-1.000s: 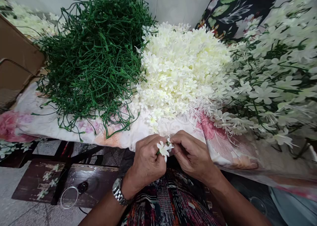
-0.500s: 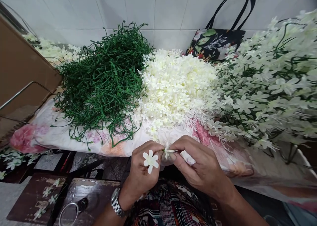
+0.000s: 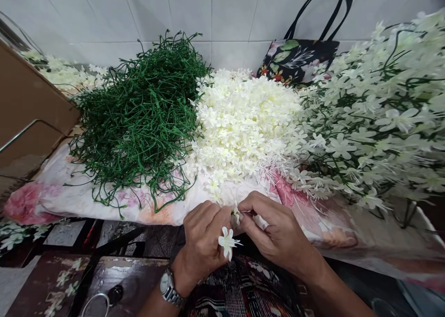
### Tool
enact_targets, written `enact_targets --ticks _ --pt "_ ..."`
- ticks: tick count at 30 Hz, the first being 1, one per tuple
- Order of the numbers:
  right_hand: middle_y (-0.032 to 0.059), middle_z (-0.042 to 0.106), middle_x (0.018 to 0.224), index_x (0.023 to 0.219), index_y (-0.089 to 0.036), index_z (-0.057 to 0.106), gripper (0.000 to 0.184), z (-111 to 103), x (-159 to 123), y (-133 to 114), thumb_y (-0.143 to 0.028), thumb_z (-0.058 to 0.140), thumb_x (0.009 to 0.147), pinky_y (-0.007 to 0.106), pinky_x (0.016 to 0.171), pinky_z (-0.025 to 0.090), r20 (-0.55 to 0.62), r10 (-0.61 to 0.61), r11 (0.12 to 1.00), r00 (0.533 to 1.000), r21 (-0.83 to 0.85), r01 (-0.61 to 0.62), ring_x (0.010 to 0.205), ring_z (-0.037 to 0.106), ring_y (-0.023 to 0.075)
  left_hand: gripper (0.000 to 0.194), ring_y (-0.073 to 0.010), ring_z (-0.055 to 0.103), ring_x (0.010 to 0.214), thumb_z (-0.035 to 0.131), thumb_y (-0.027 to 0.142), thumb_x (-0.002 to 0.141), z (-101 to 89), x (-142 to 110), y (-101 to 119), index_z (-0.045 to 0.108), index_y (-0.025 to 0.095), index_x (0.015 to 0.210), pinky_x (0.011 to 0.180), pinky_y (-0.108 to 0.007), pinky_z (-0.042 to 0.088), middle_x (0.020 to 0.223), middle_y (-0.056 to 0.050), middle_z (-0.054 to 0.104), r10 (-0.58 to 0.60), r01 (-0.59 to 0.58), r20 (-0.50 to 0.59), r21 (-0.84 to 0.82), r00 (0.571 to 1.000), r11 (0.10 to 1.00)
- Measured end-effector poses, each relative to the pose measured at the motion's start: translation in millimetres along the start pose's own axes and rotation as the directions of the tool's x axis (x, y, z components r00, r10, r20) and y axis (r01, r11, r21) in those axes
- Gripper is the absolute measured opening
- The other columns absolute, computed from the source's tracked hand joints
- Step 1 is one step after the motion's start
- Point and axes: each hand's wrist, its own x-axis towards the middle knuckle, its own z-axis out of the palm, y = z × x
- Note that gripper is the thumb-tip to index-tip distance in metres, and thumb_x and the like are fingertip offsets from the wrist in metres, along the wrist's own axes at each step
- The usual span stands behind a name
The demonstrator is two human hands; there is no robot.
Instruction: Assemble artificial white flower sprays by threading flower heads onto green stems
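Observation:
My left hand (image 3: 205, 231) is closed around an artificial flower stem, mostly hidden in the fist. One white artificial flower (image 3: 227, 243) on it hangs out below the thumb. Fingertips of my right hand (image 3: 273, 222) pinch a second small white blossom (image 3: 236, 213) against the tip of the left hand's hold. Both hands meet just in front of the cloth's near edge. Beyond them lie a heap of loose white flower heads (image 3: 243, 122) and, to its left, a tangled heap of green plastic stems (image 3: 142, 117).
Assembled white flower sprays (image 3: 382, 127) pile up on the right. A black floral bag (image 3: 295, 62) leans on the tiled wall. At left stands a cardboard box (image 3: 38, 94). The table wears a floral cloth (image 3: 83, 201); below is a brown wooden stool (image 3: 125, 280).
The view has tilted up, showing more wall and bag. The open flower at my left hand has swung lower, while my right fingers have come to a second blossom at the stem.

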Motion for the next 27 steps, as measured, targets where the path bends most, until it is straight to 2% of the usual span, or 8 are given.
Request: enact_targets --ticks 7,14,17,19,20,23,25,27 --pt "-0.0003 0.047 0.065 0.079 -0.016 0.048 0.014 5 1 7 -0.006 0.041 0.086 0.021 0.053 0.036 0.008 -0.052 0.999 0.999 0.001 0.052 0.059 0.044 0.0092 0.018 -0.0141 0.044 0.053 0.041 0.003 0.079 7.4 -3 -3 0.051 0.018 0.074 0.049 -0.026 0.036 0.058 -0.001 0.049 -0.159 0.165 0.049 -0.136 0.986 0.977" --pt "-0.0004 0.047 0.065 0.078 -0.017 0.048 0.016 12 -2 19 -0.005 0.04 0.084 0.022 0.052 0.037 0.009 -0.038 0.999 0.999 -0.016 0.038 0.058 0.044 0.01 0.022 -0.0122 0.038 0.049 0.04 0.002 0.071 14.0 0 -8 0.041 0.02 0.06 0.045 -0.024 0.03 0.052 0.003 0.039 -0.171 0.179 0.081 -0.108 0.982 0.978" --pt "-0.0007 0.048 0.065 0.079 -0.017 0.05 0.015 9 -1 19 -0.007 0.042 0.085 0.021 0.05 0.038 0.015 -0.041 0.999 0.999 -0.018 0.041 0.057 0.046 0.0096 0.02 -0.0113 0.039 0.049 0.041 0.003 0.071 13.0 1 -8 0.045 0.019 0.06 0.046 -0.023 0.031 0.052 0.003 0.041 -0.217 0.232 0.104 -0.162 0.971 0.959" --pt "0.0004 0.053 0.068 0.083 -0.017 0.052 0.012 3 1 17 -0.008 0.044 0.086 0.022 0.053 0.041 0.015 -0.051 0.998 0.999 -0.024 0.051 0.06 0.05 0.0102 0.017 -0.0108 0.043 0.05 0.042 0.007 0.074 9.7 4 -7 0.051 0.017 0.064 0.047 -0.022 0.034 0.054 0.002 0.046 -0.318 0.35 0.153 -0.28 0.936 0.894" --pt "0.0012 0.055 0.07 0.086 -0.017 0.053 0.011 0 2 15 -0.009 0.046 0.086 0.023 0.056 0.043 0.009 -0.064 0.997 0.998 -0.036 0.064 0.063 0.052 0.0109 0.015 -0.0104 0.044 0.05 0.043 0.01 0.075 7.3 5 -6 0.053 0.017 0.065 0.047 -0.022 0.035 0.055 0.002 0.047 -0.389 0.432 0.188 -0.347 0.902 0.833" --pt "0.003 0.06 0.073 0.089 -0.018 0.054 0.011 -8 5 10 -0.009 0.049 0.085 0.025 0.061 0.046 -0.015 -0.142 0.986 0.99 -0.085 0.14 0.069 0.055 0.013 0.016 -0.0092 0.039 0.047 0.046 0.019 0.075 -0.4 11 -3 0.053 0.016 0.061 0.045 -0.021 0.033 0.052 0.003 0.044 -0.566 0.646 0.322 -0.484 0.759 0.591" --pt "0.0033 0.06 0.073 0.089 -0.017 0.055 0.012 -10 6 7 -0.007 0.05 0.084 0.025 0.061 0.046 -0.007 -0.194 0.977 0.981 -0.091 0.192 0.069 0.055 0.0133 0.018 -0.009 0.036 0.048 0.048 0.022 0.073 -3.5 13 -1 0.051 0.016 0.056 0.045 -0.021 0.032 0.05 0.004 0.04 -0.601 0.7 0.383 -0.53 0.701 0.479" --pt "0.0037 0.06 0.073 0.088 -0.016 0.056 0.012 -11 7 5 -0.006 0.05 0.084 0.025 0.061 0.047 0.009 -0.218 0.973 0.976 -0.081 0.218 0.069 0.054 0.0133 0.017 -0.0094 0.036 0.049 0.049 0.023 0.071 -3.7 13 0 0.051 0.016 0.055 0.048 -0.022 0.033 0.05 0.004 0.04 -0.609 0.715 0.414 -0.566 0.676 0.41"
